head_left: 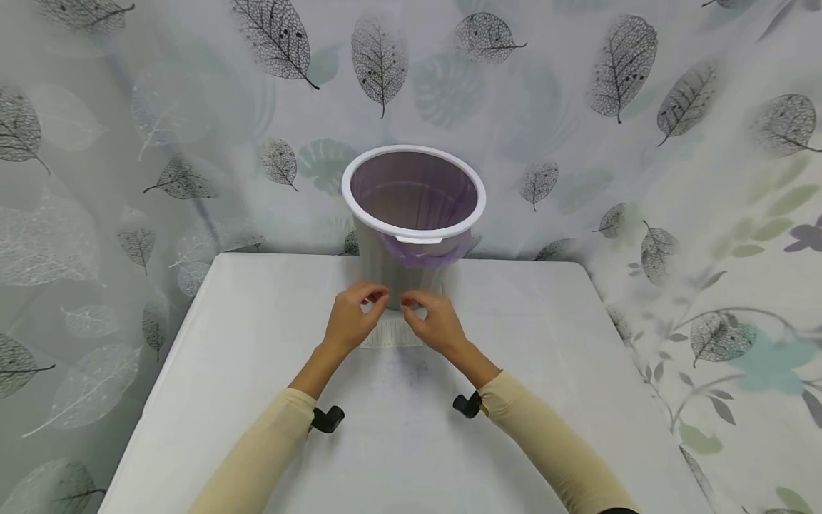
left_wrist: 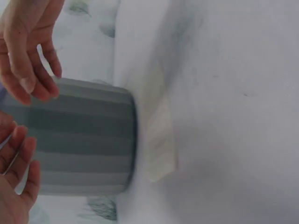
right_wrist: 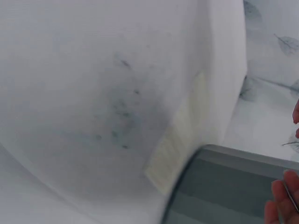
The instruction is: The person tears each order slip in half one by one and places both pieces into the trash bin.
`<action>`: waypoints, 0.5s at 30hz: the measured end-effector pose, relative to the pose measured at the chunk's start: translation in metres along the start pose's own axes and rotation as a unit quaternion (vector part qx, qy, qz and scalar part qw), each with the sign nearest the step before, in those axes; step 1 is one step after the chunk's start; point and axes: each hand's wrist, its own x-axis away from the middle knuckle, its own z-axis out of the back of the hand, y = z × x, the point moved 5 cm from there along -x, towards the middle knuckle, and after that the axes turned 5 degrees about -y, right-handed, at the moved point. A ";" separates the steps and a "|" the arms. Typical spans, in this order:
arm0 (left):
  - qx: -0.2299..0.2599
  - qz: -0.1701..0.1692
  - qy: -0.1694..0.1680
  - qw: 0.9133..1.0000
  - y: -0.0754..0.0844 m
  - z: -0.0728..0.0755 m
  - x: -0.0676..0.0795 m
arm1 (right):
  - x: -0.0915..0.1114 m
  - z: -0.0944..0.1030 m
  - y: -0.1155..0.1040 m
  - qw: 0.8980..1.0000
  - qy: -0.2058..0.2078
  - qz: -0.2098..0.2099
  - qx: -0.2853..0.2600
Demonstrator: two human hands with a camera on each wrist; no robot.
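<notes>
A grey ribbed bin [head_left: 375, 257] with a white rim stands upright at the back of the table. A thin purple bag [head_left: 427, 255] lines it and hangs folded over the rim at the front. Before the bin's lower front, my left hand [head_left: 356, 314] is raised with its fingers loosely bent and thumb near them. Beside it, my right hand [head_left: 437, 321] mirrors this pose, a small gap between the two. In the left wrist view, both the left hand [left_wrist: 16, 177] and the right hand [left_wrist: 30, 51] show relaxed fingers with nothing visible between them.
A pale flat strip [head_left: 392, 334] lies on the white table [head_left: 514, 343] just in front of the bin. Leaf-patterned curtain [head_left: 449, 93] hangs behind and along both sides. Small black devices sit at both wrists.
</notes>
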 end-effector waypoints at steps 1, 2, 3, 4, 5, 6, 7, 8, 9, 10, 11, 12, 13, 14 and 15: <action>-0.003 0.014 -0.003 1.000 -0.006 -0.002 0.003 | 0.003 -0.004 0.006 1.000 -0.011 -0.015 0.005; -0.007 0.029 -0.005 1.000 -0.011 -0.004 0.006 | 0.005 -0.009 0.011 0.999 -0.023 -0.031 0.011; -0.011 0.046 -0.009 0.999 -0.016 -0.005 0.009 | 0.008 -0.013 0.016 0.998 -0.037 -0.049 0.020; -0.015 0.067 -0.014 0.998 -0.021 -0.006 0.012 | 0.011 -0.018 0.022 0.996 -0.053 -0.066 0.028; -0.019 0.090 -0.019 0.996 -0.027 -0.008 0.015 | 0.014 -0.022 0.026 0.994 -0.069 -0.083 0.037; -0.026 0.113 -0.026 0.993 -0.032 -0.009 0.018 | 0.016 -0.026 0.031 0.990 -0.084 -0.101 0.043; -0.032 0.136 -0.035 0.990 -0.037 -0.010 0.021 | 0.018 -0.029 0.035 0.987 -0.099 -0.118 0.047; -0.039 0.158 -0.045 0.986 -0.042 -0.012 0.024 | 0.020 -0.032 0.039 0.983 -0.112 -0.134 0.053; -0.045 0.179 -0.056 0.981 -0.047 -0.013 0.027 | 0.022 -0.035 0.043 0.979 -0.123 -0.151 0.056; -0.053 0.197 -0.068 0.977 -0.051 -0.015 0.029 | 0.023 -0.038 0.046 0.976 -0.133 -0.165 0.058; -0.058 0.211 -0.079 0.972 -0.055 -0.017 0.031 | 0.025 -0.040 0.049 0.972 -0.143 -0.178 0.059; -0.063 0.224 -0.091 0.968 -0.058 -0.018 0.033 | 0.026 -0.042 0.052 0.969 -0.151 -0.188 0.059; -0.065 0.234 -0.102 0.965 -0.061 -0.020 0.034 | 0.028 -0.044 0.055 0.966 -0.159 -0.197 0.060; -0.067 0.242 -0.110 0.962 -0.063 -0.021 0.036 | 0.029 -0.046 0.057 0.963 -0.167 -0.203 0.061; -0.068 0.250 -0.117 0.959 -0.065 -0.022 0.037 | 0.029 -0.048 0.060 0.960 -0.174 -0.208 0.064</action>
